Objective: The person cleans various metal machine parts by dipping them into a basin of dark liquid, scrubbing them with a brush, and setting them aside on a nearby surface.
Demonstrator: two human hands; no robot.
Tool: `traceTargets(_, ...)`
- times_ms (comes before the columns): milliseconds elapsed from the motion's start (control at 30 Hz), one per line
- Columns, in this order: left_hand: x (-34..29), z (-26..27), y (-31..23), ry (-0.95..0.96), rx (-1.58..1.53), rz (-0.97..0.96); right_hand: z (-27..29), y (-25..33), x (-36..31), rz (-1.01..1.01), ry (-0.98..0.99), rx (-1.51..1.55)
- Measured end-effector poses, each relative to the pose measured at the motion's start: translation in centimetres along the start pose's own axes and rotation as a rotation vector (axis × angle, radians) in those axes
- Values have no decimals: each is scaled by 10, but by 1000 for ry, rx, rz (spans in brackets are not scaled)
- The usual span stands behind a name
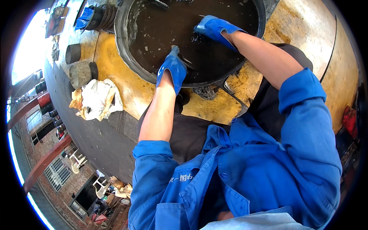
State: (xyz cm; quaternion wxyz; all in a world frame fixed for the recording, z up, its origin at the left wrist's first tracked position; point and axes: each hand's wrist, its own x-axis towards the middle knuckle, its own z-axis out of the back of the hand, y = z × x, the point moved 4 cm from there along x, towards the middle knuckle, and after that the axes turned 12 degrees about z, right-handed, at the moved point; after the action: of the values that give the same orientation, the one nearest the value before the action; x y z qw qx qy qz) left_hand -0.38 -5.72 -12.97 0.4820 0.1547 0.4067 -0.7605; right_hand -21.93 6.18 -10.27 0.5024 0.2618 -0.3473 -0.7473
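A large round metal basin (122,42) of dark brown liquid (165,27) stands before me, with pale flecks floating on it. Blue rubber gloves cover both my hands. My left hand (173,69) reaches over the near rim, its fingers drawn together. A thin shiny strip (186,60) shows beside it; whether I grip it is unclear. Farther right, my right hand (216,30) is low over the liquid, fingers pressed together and pointing left. A thin pale sliver shows at its fingertips, too small to name. Small ripples glint on the liquid below this hand.
A crumpled white cloth (100,99) lies left of the basin. Beyond it are short dark cylinders (73,53) and a stack of dark rings (105,17) with blue material. Yellowish worn plates (211,105) surround the basin. Metal pieces (158,4) show at its far side.
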Motion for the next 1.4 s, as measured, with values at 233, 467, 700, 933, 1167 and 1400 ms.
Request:
traceTargets(233, 24, -20, 32, 201, -300, -55, -3, -26, -1, -16, 137, -69)
traceTargets(467, -21, -4, -18, 89, -658, 338, 37, 25, -27, -78, 153, 65)
traceTargets(700, -33, 26, -53, -17, -571, 4, 57, 7, -4, 0, -52, 391)
traceTargets(933, -2, 48, -34, -65, -747, -146, 92, 35, -10, 292, -185, 483)
traceTargets(1167, 12, 51, -37, 172, -1271, -173, 76, 13, -19, 182, -233, 618)
traceTargets(1400, 33, 57, -30, 159, -1545, 59, 53, -9, -21, 16, -277, 463)
